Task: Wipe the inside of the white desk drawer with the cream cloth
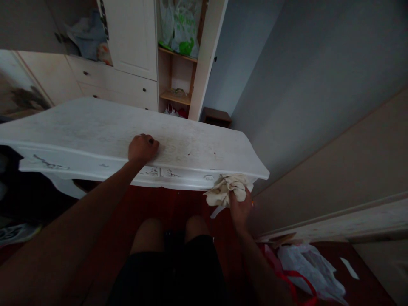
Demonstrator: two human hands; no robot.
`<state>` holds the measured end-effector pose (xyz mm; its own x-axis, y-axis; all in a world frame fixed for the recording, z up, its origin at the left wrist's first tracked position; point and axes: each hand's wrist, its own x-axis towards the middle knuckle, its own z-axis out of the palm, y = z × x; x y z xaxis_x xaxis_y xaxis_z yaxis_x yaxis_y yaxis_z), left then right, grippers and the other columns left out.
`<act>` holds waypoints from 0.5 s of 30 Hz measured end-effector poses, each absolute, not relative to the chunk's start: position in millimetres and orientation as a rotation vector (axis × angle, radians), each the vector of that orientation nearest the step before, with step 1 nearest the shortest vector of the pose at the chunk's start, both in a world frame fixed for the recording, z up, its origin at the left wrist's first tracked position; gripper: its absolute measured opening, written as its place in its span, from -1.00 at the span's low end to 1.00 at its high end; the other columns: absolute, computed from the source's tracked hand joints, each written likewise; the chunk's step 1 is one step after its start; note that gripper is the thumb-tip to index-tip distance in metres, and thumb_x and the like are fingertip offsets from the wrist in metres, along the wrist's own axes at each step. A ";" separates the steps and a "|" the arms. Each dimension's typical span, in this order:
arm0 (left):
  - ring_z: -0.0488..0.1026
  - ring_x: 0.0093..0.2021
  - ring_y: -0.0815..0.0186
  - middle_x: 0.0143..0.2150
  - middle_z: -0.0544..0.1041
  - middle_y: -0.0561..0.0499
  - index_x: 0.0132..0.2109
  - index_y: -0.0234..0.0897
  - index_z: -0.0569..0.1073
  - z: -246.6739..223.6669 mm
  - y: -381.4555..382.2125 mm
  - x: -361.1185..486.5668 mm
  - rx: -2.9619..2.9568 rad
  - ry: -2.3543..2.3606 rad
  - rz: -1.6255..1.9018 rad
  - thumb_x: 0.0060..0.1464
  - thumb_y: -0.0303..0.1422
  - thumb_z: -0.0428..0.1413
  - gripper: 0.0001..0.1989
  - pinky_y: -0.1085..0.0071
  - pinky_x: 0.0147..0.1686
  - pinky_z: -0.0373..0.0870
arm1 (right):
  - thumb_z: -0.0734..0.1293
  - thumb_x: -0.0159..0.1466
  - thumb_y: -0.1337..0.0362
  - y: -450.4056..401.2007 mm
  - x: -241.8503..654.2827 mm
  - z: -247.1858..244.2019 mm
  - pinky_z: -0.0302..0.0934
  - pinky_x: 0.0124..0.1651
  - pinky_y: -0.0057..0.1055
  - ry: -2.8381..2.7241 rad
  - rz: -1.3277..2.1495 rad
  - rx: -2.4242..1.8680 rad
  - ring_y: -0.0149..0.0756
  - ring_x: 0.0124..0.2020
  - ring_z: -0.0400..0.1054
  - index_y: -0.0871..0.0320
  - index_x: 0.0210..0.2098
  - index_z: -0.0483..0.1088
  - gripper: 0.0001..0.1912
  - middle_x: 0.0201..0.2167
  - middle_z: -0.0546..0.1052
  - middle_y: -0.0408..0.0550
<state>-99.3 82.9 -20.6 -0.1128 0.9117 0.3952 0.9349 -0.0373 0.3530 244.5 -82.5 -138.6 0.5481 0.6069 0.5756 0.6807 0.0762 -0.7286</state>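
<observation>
A white dressing table or desk (95, 127) with a wavy front edge and carved drawer fronts stands before me. Its top is marked with brownish smudges. My left hand (143, 148) rests on the top as a closed fist. A dark spot shows between its fingers, and I cannot make out whether it is a small object or shadow. Low at the right front, my right hand (241, 205) grips a bunched cream cloth (228, 189). The cloth lies against the drawer front near the right corner, and some of the fingers are hidden by it.
Behind the table is a white wardrobe (134, 38) with an open door and plastic bags (185, 29) on a shelf. A grey wall (302, 85) borders the right. White plastic bags (309, 267) lie on the dark red floor at lower right. My knees are below the table edge.
</observation>
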 end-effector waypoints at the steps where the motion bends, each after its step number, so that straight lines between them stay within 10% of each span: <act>1: 0.49 -0.09 0.00 -0.13 0.58 -0.27 -0.21 -0.31 0.59 -20.7 82.9 -99.3 -2.063 -2.150 -0.850 0.08 -0.28 -0.05 -0.66 0.18 -0.13 0.41 | 0.33 0.17 0.16 -79.0 230.2 -137.9 0.24 0.06 -0.06 -1.113 -0.077 -1.582 -0.05 -0.05 0.37 0.22 0.03 0.36 -0.54 -0.07 0.50 0.17; 15: 0.49 -0.11 0.01 -0.14 0.58 -0.28 -0.21 -0.35 0.59 -20.7 84.2 -98.7 -2.057 -2.156 -0.863 0.08 -0.30 -0.03 -0.66 0.20 -0.14 0.40 | 0.34 0.20 0.19 -72.7 161.0 -138.8 0.25 0.10 -0.06 -1.507 -0.229 -1.619 0.02 0.05 0.34 0.22 0.10 0.34 -0.51 0.01 0.48 0.21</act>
<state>-98.7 84.2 -20.7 -0.1203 0.9104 0.3958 0.9320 -0.0337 0.3608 161.0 -72.7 -138.8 0.2446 0.7115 0.6588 0.8749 0.1309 -0.4662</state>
